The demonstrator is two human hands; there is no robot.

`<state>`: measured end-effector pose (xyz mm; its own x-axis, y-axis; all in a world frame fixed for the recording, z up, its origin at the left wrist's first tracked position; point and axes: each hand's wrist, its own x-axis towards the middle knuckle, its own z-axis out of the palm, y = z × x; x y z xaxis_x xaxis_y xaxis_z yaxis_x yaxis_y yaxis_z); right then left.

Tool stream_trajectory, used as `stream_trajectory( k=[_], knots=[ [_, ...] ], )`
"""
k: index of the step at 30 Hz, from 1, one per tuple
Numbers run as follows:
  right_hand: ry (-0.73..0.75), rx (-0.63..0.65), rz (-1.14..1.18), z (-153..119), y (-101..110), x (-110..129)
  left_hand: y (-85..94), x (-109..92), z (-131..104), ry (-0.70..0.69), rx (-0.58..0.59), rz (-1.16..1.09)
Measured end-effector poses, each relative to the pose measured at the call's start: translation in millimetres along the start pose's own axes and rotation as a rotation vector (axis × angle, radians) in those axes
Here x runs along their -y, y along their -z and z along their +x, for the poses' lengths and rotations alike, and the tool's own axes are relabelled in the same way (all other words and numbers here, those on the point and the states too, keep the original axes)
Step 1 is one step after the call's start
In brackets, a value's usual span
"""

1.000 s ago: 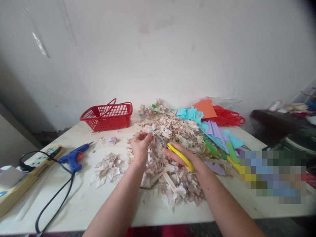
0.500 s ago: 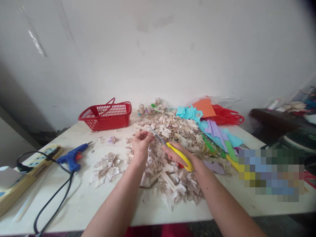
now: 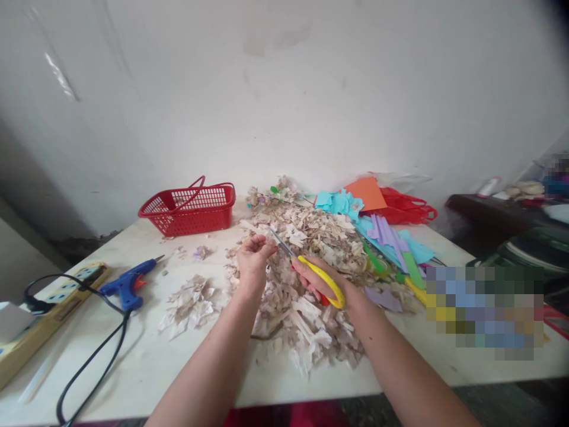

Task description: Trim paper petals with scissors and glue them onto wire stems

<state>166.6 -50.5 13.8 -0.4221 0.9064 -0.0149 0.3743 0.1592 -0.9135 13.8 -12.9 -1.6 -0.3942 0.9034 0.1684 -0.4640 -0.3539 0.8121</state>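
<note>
My right hand (image 3: 313,279) is closed round the yellow handles of a pair of scissors (image 3: 324,277), whose blades point up and left. Close to the blade tips, my left hand (image 3: 255,255) has its thumb and fingers pinched together; what lies between them is too small to make out. Both hands are over a large heap of crumpled beige paper scraps (image 3: 320,231). A smaller pile of scraps (image 3: 191,305) lies left of my left forearm.
A red basket (image 3: 195,216) stands at the back left. Blue glue gun (image 3: 128,284), black cable and power strip (image 3: 66,302) lie left. Cyan paper (image 3: 340,203), an orange sheet (image 3: 367,193), a red bag (image 3: 404,206) and purple strips (image 3: 389,237) lie right.
The view has shifted slightly. Both hands keep nearly the same pose, and the scissors remain in my right hand.
</note>
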Motion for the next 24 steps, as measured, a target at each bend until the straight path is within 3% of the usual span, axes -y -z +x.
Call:
stream_trajectory(
  k=[6,10,21,24],
  knots=[
    [0.087,-0.018,-0.004,1,0,-5,0.7,0,0,0.010,0.016,-0.011],
    [0.155,-0.095,0.021,6,-2,-12,1.5,-1,0,0.014,0.024,-0.017],
    [0.142,-0.172,0.049,9,1,-12,2.3,-6,-1,0.088,0.060,-0.034],
    [0.128,-0.188,0.062,11,4,-12,4.1,-7,0,0.133,0.121,-0.005]
  ],
)
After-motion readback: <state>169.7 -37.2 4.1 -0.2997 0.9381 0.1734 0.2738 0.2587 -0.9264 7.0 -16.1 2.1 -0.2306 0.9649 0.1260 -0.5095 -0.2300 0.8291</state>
